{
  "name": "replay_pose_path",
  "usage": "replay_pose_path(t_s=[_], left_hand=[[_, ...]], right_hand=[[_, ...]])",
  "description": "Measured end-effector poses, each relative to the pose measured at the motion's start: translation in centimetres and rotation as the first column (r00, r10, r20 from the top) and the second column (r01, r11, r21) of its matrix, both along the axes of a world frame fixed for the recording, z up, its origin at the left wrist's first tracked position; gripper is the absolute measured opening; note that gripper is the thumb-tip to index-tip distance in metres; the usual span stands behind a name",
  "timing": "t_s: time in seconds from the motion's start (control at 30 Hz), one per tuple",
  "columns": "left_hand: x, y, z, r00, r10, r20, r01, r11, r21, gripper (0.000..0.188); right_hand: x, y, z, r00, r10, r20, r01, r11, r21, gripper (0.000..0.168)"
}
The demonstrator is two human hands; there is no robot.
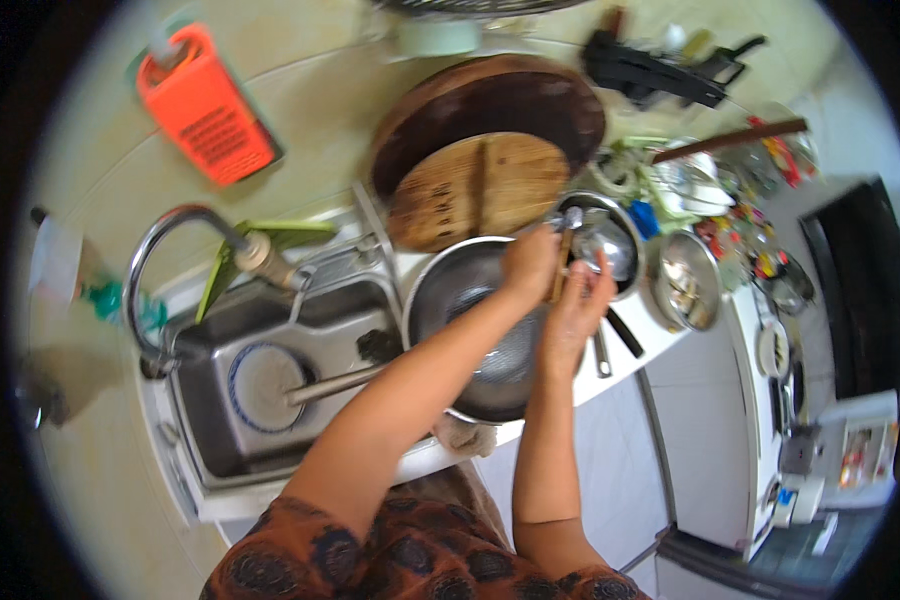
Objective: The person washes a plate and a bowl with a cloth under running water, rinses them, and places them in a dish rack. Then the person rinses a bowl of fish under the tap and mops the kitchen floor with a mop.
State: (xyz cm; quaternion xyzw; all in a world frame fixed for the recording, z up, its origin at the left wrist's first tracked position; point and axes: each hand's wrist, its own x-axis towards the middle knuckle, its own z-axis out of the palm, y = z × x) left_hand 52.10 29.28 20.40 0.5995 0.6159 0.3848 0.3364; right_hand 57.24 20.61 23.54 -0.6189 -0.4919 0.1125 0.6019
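My left hand (531,259) is closed around slim wooden utensils (563,259), probably chopsticks, and a shiny metal spoon end (573,217) shows beside them. My right hand (583,300) is close against their lower end with its fingers partly extended; whether it grips them is unclear. Both hands are over the right side of a dark wok (450,315), whose metal handle (337,385) reaches left over the sink. Just beyond my fingers, a shiny rounded metal piece (607,247) lies in a steel pot (630,225). My forearms hide part of the wok.
At left, the steel sink (217,454) holds a blue-rimmed bowl (266,386) under a curved faucet (146,262). A wooden lid (450,195) leans against the wall. A steel basin (690,281) with contents stands at right. Two handles (622,334) jut over the counter edge.
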Motion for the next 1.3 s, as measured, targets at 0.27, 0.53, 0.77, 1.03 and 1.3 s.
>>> replay_pose_path(t_s=[0.27,0.53,0.77,1.03,1.3], left_hand=[[-3.6,-2.3,-2.7,0.858,-0.212,0.467,0.204,0.977,0.068,0.064],[-27.3,-23.6,-5.0,0.624,0.255,0.739,0.067,0.925,-0.375,0.022],[-44.2,-37.1,-13.0,0.109,0.642,0.759,-0.533,0.682,-0.501,0.019],[-50.1,-40.1,-31.4,0.367,0.918,-0.153,-0.736,0.186,-0.651,0.067],[-52.3,-39.2,-31.4,0.546,0.835,0.067,-0.505,0.392,-0.769,0.058]], right_hand=[[-2.8,0.2,-1.0,0.962,0.153,-0.226,-0.151,0.988,0.026,0.038],[-18.0,-10.3,2.4,0.794,0.597,-0.111,-0.568,0.795,0.215,0.015],[-35.9,-20.6,-9.6,0.198,0.98,-0.025,-0.909,0.174,-0.378,0.019],[-43.8,-17.3,-31.7,-0.536,0.81,0.236,-0.241,0.121,-0.963,0.06],[-43.6,-19.1,-36.4,-0.487,0.861,0.144,-0.375,-0.057,-0.925,0.03]])
